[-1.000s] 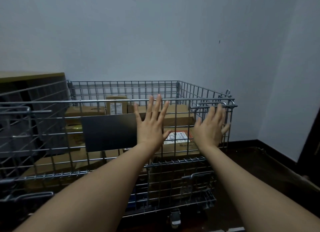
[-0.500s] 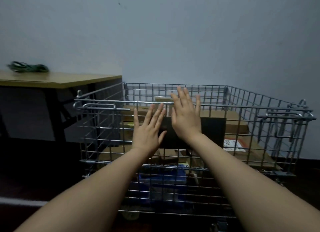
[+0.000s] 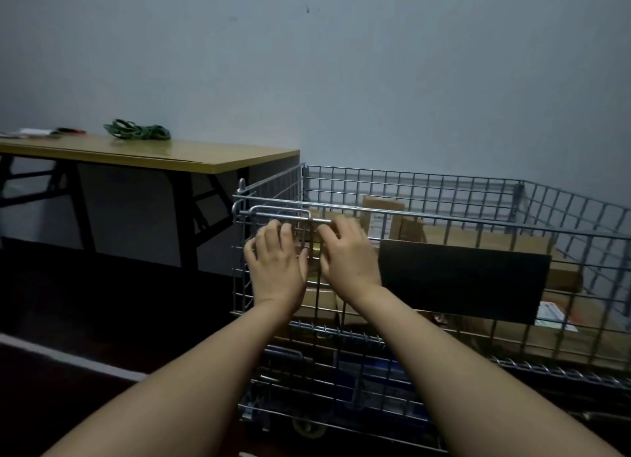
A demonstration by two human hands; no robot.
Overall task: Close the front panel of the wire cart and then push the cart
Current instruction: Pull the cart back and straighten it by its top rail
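Left hand (image 3: 276,268): off the panel's middle, now at upper left corner of front panel (image 3: 444,285), fingers curled on mesh just below latch bar (image 3: 273,213); was flat w/ fingers spread.
Right hand (image 3: 346,255): moved left too, just beside left hand, fingers bent on wires; blurred.
Black plate (image 3: 461,279): no longer under the hands, now right of them.
View: swung left, more table (image 3: 146,154) in sight, w/ green cord (image 3: 136,130).

The room is dim under flat, bluish light with no visible source, the floor (image 3: 85,303) beneath the table (image 3: 164,154) sinks into near-black shadow, the right hand (image 3: 348,255) shows motion blur at its fingertips, and wide-angle distortion bows the wire cart (image 3: 444,217) at the frame's edges.
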